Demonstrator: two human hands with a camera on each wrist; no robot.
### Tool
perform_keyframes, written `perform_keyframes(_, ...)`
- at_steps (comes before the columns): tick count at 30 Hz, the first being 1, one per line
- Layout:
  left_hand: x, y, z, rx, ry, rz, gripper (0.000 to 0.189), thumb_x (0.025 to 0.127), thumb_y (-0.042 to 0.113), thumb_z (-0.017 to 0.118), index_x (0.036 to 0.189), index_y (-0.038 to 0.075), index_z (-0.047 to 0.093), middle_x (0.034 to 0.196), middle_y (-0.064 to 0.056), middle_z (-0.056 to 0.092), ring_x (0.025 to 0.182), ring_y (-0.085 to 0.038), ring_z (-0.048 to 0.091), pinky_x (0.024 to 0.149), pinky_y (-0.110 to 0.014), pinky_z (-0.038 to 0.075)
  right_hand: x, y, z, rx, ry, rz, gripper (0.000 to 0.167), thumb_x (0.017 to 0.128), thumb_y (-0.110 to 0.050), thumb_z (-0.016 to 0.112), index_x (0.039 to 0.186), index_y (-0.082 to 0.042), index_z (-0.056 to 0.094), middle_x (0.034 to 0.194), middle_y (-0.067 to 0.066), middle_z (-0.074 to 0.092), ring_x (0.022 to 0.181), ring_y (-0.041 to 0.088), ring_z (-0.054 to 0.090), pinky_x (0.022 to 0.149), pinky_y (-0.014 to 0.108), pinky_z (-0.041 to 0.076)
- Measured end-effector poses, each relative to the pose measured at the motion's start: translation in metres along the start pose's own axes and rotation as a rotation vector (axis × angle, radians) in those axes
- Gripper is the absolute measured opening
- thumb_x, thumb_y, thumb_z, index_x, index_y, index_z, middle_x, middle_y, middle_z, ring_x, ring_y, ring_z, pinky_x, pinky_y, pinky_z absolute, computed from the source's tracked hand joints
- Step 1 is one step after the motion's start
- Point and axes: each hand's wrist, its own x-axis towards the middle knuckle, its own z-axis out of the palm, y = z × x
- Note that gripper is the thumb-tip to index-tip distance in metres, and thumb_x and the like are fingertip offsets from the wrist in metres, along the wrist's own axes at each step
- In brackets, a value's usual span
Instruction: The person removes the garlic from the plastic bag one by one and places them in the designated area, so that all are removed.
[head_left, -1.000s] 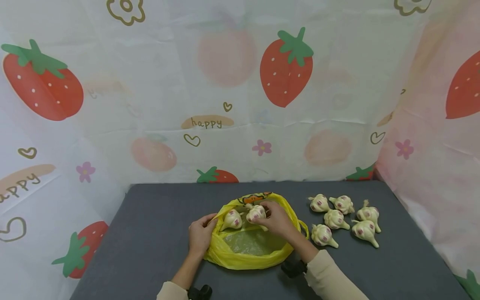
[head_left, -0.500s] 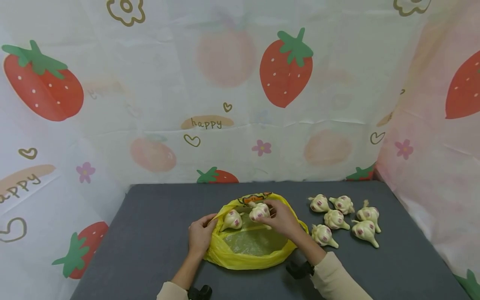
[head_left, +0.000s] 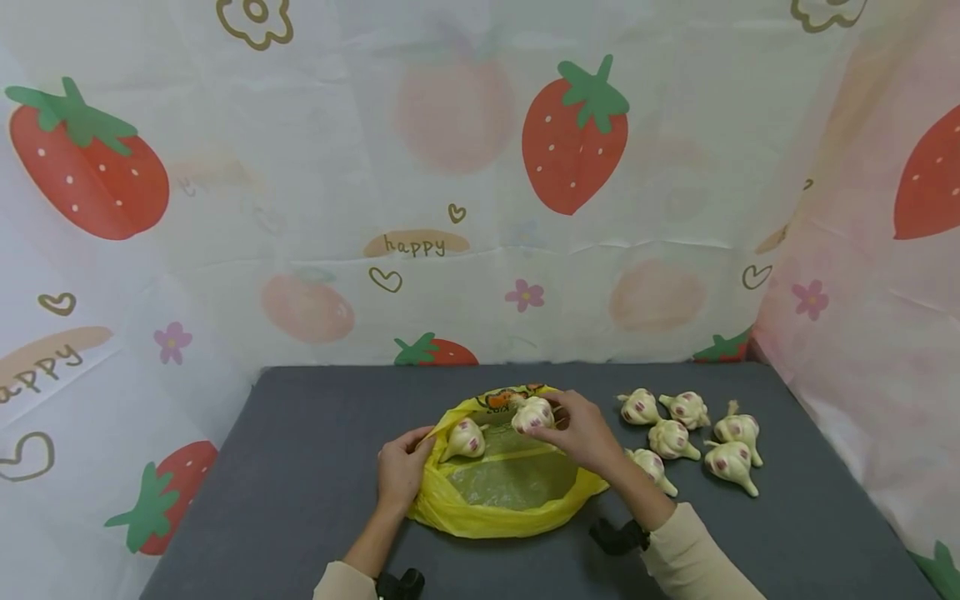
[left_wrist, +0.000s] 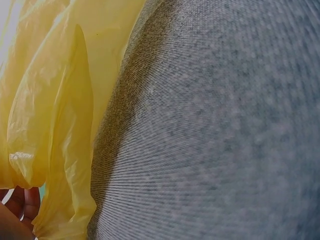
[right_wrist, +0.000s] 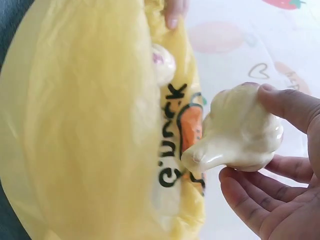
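A yellow plastic bag (head_left: 498, 523) lies with its mouth spread wide in the head view. My left hand (head_left: 401, 473) pinches its left rim between thumb and fingers. One garlic bulb (head_left: 466, 439) rests inside, near that hand. My right hand (head_left: 588, 433) holds another garlic bulb (head_left: 533, 415) over the far right part of the mouth. Seen from the right wrist, thumb and fingertips grip this bulb (right_wrist: 245, 127) at its sides, its stem end pointing toward the bag's printed carrot and lettering. From the left wrist, bag folds (left_wrist: 65, 125) hide most of the left hand.
To the right of the bag, several garlic bulbs (head_left: 672, 438) lie grouped on the dark grey table (head_left: 322, 450). My right forearm partly covers the nearest one. A strawberry-patterned curtain (head_left: 450, 167) hangs behind the table and along its sides.
My right hand has moved right and slightly up, carrying the garlic bulb from beside the other one toward the bag's far right rim. My left hand stays at the left rim.
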Motion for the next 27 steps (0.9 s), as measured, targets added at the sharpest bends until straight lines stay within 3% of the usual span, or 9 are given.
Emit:
perform_keyframes(8, 0.002, -0.002, 0.0, -0.019, -0.011, -0.008, 0.02, 0.092, 0.019, 0.068, 0.109, 0.009, 0.076, 0.105, -0.01, 0.075, 0.095, -0.023, 0.07, 0.072, -0.018, 0.051, -0.004, 0.0, -0.02, -0.046, 0.026, -0.077, 0.056, 0.086, -0.033, 0.075, 0.133, -0.008, 0.057, 0.116, 0.013, 0.06, 0.096, 0.023, 0.064, 0.081, 0.038, 0.055)
perform_keyframes(27, 0.003, -0.005, -0.002, -0.023, 0.002, -0.011, 0.02, 0.092, 0.019, 0.068, 0.108, 0.01, 0.076, 0.103, -0.009, 0.076, 0.092, -0.022, 0.07, 0.07, -0.018, 0.05, -0.025, 0.007, -0.059, -0.088, 0.053, -0.066, 0.059, 0.087, -0.032, 0.074, 0.135, -0.004, 0.055, 0.117, 0.016, 0.059, 0.097, 0.026, 0.064, 0.083, 0.041, 0.055)
